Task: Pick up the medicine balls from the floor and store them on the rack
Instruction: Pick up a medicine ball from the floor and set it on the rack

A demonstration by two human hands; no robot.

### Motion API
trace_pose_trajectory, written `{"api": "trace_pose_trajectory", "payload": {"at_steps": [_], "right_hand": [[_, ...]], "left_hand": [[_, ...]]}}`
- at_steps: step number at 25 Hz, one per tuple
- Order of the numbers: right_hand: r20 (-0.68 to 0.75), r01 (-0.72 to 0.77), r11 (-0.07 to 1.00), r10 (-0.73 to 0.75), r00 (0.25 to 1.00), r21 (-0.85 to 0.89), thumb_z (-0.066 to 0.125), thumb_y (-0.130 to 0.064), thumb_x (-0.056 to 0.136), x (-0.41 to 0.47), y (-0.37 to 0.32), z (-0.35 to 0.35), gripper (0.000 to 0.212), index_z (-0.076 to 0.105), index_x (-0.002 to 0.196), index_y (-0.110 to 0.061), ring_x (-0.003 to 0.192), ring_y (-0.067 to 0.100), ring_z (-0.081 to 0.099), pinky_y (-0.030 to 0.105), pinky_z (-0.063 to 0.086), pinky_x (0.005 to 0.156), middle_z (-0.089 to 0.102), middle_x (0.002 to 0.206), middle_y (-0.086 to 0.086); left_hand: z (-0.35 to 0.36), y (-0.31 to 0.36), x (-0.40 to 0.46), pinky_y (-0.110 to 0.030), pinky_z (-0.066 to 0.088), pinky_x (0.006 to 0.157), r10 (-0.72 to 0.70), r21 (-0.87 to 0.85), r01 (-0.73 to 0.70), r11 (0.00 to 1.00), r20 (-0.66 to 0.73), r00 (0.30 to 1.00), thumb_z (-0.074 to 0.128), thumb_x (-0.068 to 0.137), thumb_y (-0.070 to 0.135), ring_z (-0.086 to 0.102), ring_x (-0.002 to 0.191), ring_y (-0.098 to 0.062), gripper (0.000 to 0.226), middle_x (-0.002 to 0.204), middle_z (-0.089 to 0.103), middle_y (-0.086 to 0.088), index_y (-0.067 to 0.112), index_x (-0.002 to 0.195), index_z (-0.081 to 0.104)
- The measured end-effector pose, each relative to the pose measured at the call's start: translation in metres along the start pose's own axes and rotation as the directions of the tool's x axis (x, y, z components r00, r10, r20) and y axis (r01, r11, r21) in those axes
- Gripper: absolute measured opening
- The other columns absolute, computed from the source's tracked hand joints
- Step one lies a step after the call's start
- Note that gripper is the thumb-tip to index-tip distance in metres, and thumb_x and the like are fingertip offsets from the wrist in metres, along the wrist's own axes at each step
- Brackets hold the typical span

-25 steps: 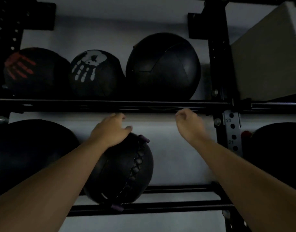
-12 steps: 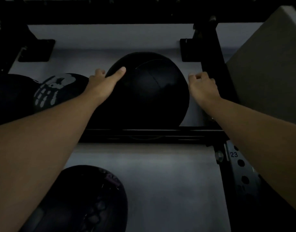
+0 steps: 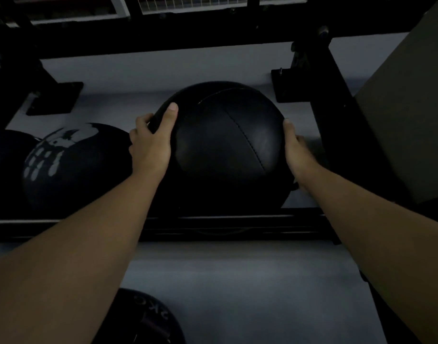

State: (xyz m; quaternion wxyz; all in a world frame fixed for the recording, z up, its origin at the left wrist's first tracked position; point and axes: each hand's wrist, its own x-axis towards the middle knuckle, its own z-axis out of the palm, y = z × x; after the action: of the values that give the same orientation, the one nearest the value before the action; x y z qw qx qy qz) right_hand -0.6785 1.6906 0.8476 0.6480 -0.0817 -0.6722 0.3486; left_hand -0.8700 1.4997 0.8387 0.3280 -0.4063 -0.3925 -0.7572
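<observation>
Head view, from the hands outward: left hand (image 3: pixel 151 147) spread wide and pressed flat on the left flank of the large black leather medicine ball (image 3: pixel 227 145), thumb up over the crown; right hand (image 3: pixel 296 150) likewise open, palm cupped against the right flank, fingers hidden behind the curve. Both clasping by pressure from either side, neither curled closed. Ball seated on the upper shelf of the black steel rack (image 3: pixel 227 224), resting against the front rail, pale wall behind, an upright post just beside it on the right. Touching or nearly touching on the left, a second black ball with a white handprint (image 3: pixel 64 165); below, part of a third dark ball with kilogram lettering (image 3: pixel 148 319). Judged step: settling or adjusting a ball already on the rack, not lifting from the floor. Next move likely calling for a firm seat against the rail, then release. Round, so no true long axis; stitched seam running diagonally from upper middle to lower right.
</observation>
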Motion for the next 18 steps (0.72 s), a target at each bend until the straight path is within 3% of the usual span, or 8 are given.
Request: {"api": "trace_pose_trajectory", "payload": {"at_steps": [3, 7, 10, 13, 18], "right_hand": [[-0.019, 0.020, 0.988, -0.017, 1.000, 0.150, 0.033, -0.113, 0.045, 0.020, 0.015, 0.007, 0.132, 0.057, 0.149, -0.035, 0.129, 0.030, 0.063, 0.050, 0.046, 0.115, 0.066, 0.145, 0.002], [-0.107, 0.004, 0.974, 0.020, 0.994, 0.228, 0.035, -0.115, 0.033, 0.030, 0.024, 0.013, 0.138, 0.066, 0.141, -0.034, 0.122, 0.032, 0.067, 0.051, 0.050, 0.111, 0.071, 0.135, 0.002], [-0.059, -0.020, 0.956, 0.038, 0.998, 0.292, 0.046, -0.112, 0.035, 0.014, 0.021, 0.011, 0.130, 0.068, 0.137, -0.034, 0.117, 0.028, 0.070, 0.048, 0.052, 0.109, 0.075, 0.129, 0.000], [-0.044, 0.018, 0.951, -0.005, 0.999, 0.310, 0.049, -0.104, 0.055, -0.011, 0.008, 0.005, 0.114, 0.066, 0.141, -0.031, 0.118, 0.023, 0.070, 0.043, 0.053, 0.109, 0.074, 0.132, -0.001], [-0.196, 0.188, 0.938, -0.134, 0.971, 0.291, 0.048, -0.085, 0.083, -0.052, -0.026, -0.005, 0.079, 0.054, 0.142, -0.033, 0.123, 0.020, 0.064, 0.045, 0.052, 0.111, 0.065, 0.138, -0.001]], "left_hand": [[-0.008, -0.021, 0.010, -0.050, 0.049, 0.118, -0.063, -0.175, 0.062, 0.983, 0.002, 0.998, 0.053, 0.065, 0.099, 0.065, 0.129, -0.023, 0.100, 0.140, 0.068, -0.001, 0.031, 0.137, 0.066], [-0.009, -0.032, 0.013, -0.051, 0.050, 0.116, -0.081, -0.191, 0.087, 0.978, 0.038, 0.996, 0.046, 0.047, 0.113, 0.068, 0.127, -0.025, 0.130, 0.137, 0.072, -0.001, 0.029, 0.144, 0.065], [-0.009, -0.028, 0.006, -0.051, 0.049, 0.117, -0.109, -0.223, 0.117, 0.968, 0.048, 0.993, 0.045, 0.060, 0.105, 0.064, 0.131, -0.024, 0.117, 0.143, 0.065, 0.000, 0.028, 0.147, 0.061], [-0.012, -0.021, 0.006, -0.051, 0.053, 0.114, -0.155, -0.313, 0.175, 0.934, 0.087, 0.984, 0.055, 0.046, 0.110, 0.069, 0.126, -0.023, 0.124, 0.136, 0.070, 0.001, 0.028, 0.139, 0.064], [-0.017, -0.002, 0.002, -0.049, 0.051, 0.117, -0.121, -0.465, 0.183, 0.866, 0.160, 0.980, 0.062, 0.065, 0.093, 0.066, 0.130, -0.021, 0.094, 0.140, 0.066, 0.001, 0.031, 0.136, 0.056]]}}
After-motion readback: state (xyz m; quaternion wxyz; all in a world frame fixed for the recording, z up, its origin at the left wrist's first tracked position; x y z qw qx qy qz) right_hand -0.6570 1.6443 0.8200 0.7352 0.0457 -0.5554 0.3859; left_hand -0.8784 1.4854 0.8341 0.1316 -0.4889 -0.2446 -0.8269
